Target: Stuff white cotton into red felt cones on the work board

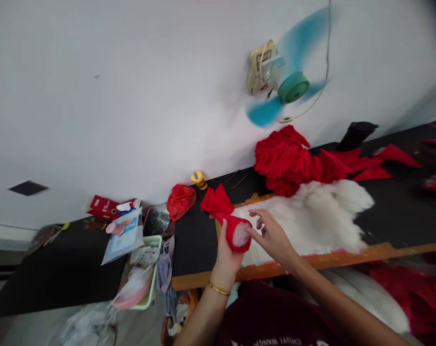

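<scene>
My left hand (228,257) is wrapped round a red fabric cone (229,222), its wide mouth turned toward my right hand. White stuffing (241,234) fills that mouth. My right hand (273,236) is at the rim with fingers apart and bent, one fingertip at the stuffing's edge; I see nothing held in it. Just behind the cone, more red fabric (216,199) lies on the black table. A large heap of loose white stuffing (320,211) spreads to the right of my hands, partly over a white sheet (256,254).
Behind the stuffing sits a pile of red cloth (286,158), with red cones (398,154) further right. A phone (236,179), a yellow-lidded jar (199,179) and a red plastic bag (181,201) line the wall side. A fan (293,87) spins above. Left stands a green basket (155,278).
</scene>
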`<state>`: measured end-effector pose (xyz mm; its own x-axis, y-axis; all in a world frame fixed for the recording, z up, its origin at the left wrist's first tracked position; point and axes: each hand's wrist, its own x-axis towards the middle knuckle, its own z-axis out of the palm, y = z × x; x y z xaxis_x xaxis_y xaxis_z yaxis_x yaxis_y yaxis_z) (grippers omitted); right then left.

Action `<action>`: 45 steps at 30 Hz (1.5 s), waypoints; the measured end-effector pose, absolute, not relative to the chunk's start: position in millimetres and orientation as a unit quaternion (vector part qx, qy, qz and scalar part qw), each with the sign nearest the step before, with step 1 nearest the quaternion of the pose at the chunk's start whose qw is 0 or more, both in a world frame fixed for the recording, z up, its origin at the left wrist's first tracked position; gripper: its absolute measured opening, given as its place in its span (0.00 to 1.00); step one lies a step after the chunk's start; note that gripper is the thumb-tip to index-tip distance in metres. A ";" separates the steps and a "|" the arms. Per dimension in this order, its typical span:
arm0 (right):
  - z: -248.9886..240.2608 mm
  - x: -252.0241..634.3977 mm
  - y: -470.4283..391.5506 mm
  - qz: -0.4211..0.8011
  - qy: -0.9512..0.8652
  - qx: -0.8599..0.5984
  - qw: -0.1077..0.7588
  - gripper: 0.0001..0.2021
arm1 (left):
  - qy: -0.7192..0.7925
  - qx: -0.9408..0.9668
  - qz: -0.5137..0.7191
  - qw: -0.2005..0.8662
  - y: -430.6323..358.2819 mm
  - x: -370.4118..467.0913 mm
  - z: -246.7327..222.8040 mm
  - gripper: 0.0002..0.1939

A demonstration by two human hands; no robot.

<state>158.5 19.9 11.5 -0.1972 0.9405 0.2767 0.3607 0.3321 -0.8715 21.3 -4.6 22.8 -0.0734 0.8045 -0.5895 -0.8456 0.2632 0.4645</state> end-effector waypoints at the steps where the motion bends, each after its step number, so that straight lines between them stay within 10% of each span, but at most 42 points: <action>1: 9.9 157.6 22.1 0.331 -0.715 -0.455 0.415 0.14 | 0.417 -0.016 0.593 0.688 -7.1 24.2 23.3 0.18; 26: -12.2 159.4 13.4 0.299 -0.787 -0.380 0.383 0.15 | 0.545 0.194 0.528 0.621 1.0 19.7 15.5 0.22; 37: 3.4 181.4 40.8 0.545 -0.632 -0.436 0.336 0.21 | 0.499 0.229 0.450 0.704 -8.2 16.0 19.0 0.29; 45: -18.6 156.2 40.6 0.728 -0.533 -0.340 0.264 0.20 | 0.579 0.317 0.402 0.634 -9.8 23.9 4.5 0.09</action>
